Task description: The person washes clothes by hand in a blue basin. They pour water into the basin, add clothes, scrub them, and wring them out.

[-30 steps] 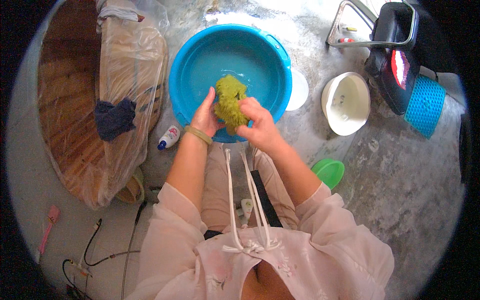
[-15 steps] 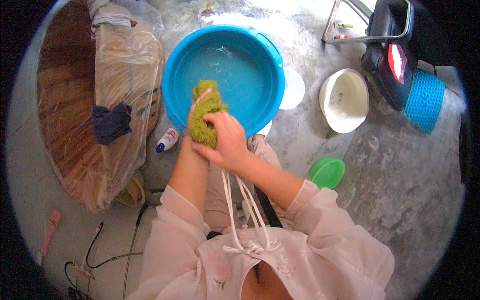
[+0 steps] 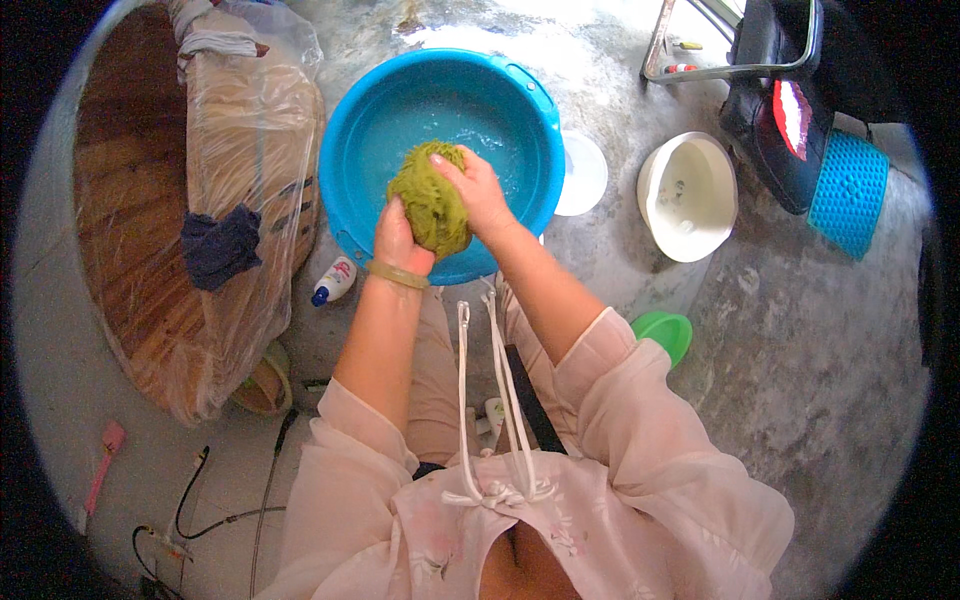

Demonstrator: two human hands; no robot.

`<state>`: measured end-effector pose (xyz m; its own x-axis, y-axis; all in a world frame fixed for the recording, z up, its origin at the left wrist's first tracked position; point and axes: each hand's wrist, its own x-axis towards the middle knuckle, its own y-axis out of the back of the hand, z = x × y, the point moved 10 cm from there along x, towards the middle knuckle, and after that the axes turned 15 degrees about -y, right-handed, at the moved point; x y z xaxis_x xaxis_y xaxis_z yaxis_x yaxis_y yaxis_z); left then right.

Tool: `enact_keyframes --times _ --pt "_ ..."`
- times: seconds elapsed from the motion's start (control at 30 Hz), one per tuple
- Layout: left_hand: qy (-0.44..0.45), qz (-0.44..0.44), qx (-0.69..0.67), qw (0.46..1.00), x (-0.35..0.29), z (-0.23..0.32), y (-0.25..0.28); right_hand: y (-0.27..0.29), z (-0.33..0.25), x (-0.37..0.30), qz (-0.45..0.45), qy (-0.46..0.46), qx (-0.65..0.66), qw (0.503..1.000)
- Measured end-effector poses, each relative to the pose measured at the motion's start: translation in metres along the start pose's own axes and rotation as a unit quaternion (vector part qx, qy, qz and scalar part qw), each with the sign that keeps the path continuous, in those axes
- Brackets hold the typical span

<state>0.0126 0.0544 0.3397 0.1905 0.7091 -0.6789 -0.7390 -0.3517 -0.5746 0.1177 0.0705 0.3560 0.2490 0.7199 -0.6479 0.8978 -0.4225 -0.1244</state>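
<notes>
Where the view lies closest to the wearer, a pale blouse (image 3: 370, 490) shows with two white cords (image 3: 464, 400) knotted at its front. Beyond it, both bare forearms reach forward; a light bangle (image 3: 397, 273) circles the left wrist.

Left hand (image 3: 393, 238): grip closed on the lower left side of a fuzzy green cloth (image 3: 432, 200). Right hand (image 3: 482, 195): grip closed on the upper right side, thumb laid across the top. Cloth is bunched into a rounded wad between the two hands, over the near half of a blue basin (image 3: 330, 165). Bright glints show on the water (image 3: 500, 120) inside.

Just beside the basin, to the left, a white bottle (image 3: 340, 274) with a blue cap lies on the floor. To the right, a green bowl (image 3: 668, 335) sits partly behind the right sleeve. A round white lid (image 3: 588, 175) is next to the basin's right rim; a cream bowl (image 3: 700, 235) stands farther right. Dark cloth (image 3: 220, 247) rests on clear plastic sheeting (image 3: 255, 140), far left. Far right: a blue basket (image 3: 850, 190) beside a black seat (image 3: 765, 145).
</notes>
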Motion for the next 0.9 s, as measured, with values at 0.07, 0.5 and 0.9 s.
enact_keyframes --times 0.07,0.5,0.9 --pt "-0.014 0.001 0.008 1.0 0.0 0.007 0.002 0.001 0.004 0.002 -0.056 -0.06 0.08 0.993" --pt "-0.074 -0.01 0.057 0.996 0.004 0.046 0.006 0.034 0.001 -0.029 0.013 -0.029 -0.254 0.967" --pt "0.058 0.081 0.282 0.954 -0.001 0.029 0.069 0.05 -0.009 -0.013 0.184 0.047 -0.554 0.811"
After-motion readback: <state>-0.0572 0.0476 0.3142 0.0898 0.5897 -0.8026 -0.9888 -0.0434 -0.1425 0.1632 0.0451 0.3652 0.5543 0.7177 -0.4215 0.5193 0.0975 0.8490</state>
